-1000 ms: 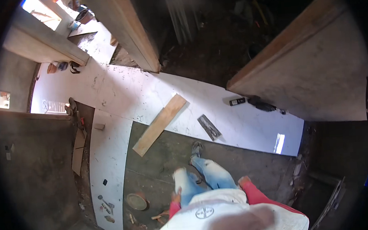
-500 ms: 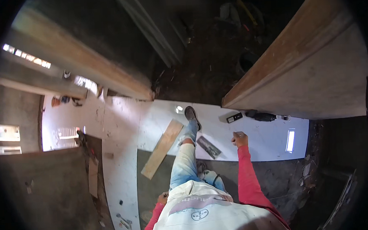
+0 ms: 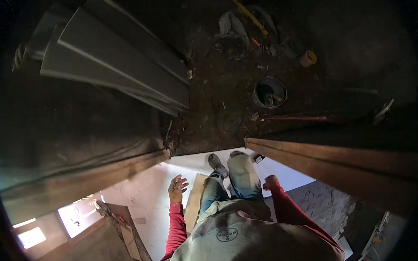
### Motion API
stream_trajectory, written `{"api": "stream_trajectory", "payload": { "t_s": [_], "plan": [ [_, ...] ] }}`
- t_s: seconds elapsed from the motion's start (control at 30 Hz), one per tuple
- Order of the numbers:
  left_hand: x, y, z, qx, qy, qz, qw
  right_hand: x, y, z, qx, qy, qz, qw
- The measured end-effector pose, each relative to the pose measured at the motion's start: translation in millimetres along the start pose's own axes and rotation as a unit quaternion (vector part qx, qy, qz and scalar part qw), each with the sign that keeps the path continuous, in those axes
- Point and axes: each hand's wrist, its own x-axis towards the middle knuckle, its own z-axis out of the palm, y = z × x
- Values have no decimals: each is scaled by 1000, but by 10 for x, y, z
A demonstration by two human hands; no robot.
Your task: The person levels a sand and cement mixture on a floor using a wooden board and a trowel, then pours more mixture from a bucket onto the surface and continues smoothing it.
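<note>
My left hand hangs over the white floor panels, fingers apart and nothing in it. A wooden board lies on the floor just beside it, partly hidden by my leg. On the other side, my right hand is closed in a loose fist, with no object visible in it. It hangs beside my right thigh. The doorway's wooden edges, the left one and the right one, stand ahead on both sides of my feet. A small black item lies by the right edge.
Beyond the doorway is a dark dirt floor. Large grey panels lean at the left. A bucket with something inside, an orange container, a yellow spirit level and a pale sack lie farther off. A red bar lies past the right edge.
I have stepped forward to the doorway, and the dark room beyond shows more. My left hand has come up and forward from my hip, fingers spread. My right hand stays closed, now nearer my thigh.
</note>
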Motion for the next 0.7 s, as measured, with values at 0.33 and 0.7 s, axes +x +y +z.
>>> {"api": "stream_trajectory", "payload": {
  "t_s": [0.33,0.7],
  "plan": [
    [1767,1186,995,158,-162,158,961,285,-1341,-129,29,-29,23,999],
    [4047,3115,2442,195,-255,18,947,1826,-3286,-2041,163,98,71,979]
  ]
}}
